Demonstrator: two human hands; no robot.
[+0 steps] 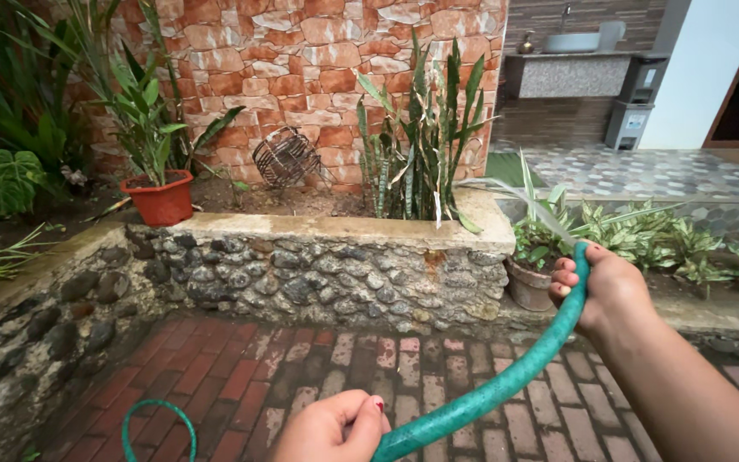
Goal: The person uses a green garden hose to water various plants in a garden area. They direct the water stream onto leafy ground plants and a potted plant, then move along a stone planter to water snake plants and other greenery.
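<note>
We grip the bendy green rubber garden hose [506, 385], right hand [606, 287] clenched near its nozzle end, left hand [335, 428] clasping it lower, where it sags.

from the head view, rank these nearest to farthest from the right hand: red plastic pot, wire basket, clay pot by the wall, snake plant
1. clay pot, just left of the right hand
2. snake plant, up on the stone ledge
3. wire basket, against the brick wall
4. red plastic pot, far left on the ledge
</note>
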